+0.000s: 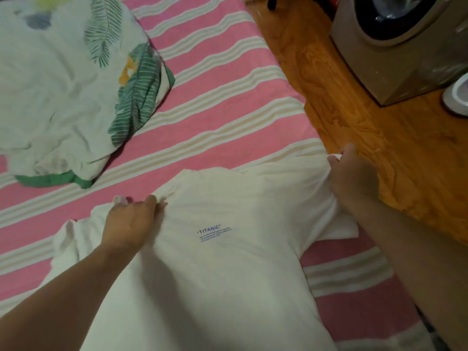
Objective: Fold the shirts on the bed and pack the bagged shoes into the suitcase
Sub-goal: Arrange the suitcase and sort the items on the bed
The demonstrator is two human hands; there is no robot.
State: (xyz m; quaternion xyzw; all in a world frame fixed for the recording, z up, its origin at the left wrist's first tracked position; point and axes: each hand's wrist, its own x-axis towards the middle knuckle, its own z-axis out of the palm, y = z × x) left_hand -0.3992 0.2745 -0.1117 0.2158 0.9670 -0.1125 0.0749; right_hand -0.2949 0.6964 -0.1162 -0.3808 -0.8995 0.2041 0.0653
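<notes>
A white T-shirt (pixel 215 262) with small blue "TITANIC" print lies spread on the pink-and-cream striped bed sheet (pixel 215 97). My left hand (pixel 129 224) lies on the shirt's left shoulder area, fingers curled into the fabric near the sleeve. At the bed's right edge my right hand (pixel 352 173) grips the bunched cloth of the shirt's right sleeve. No shoes or suitcase are in view.
A crumpled white duvet (pixel 63 84) with green leaf print covers the bed's far left. Right of the bed is a wooden floor (pixel 367 117), with a beige washing machine (pixel 400 46) at the top right and a white round object (pixel 458 97) at the frame's right edge.
</notes>
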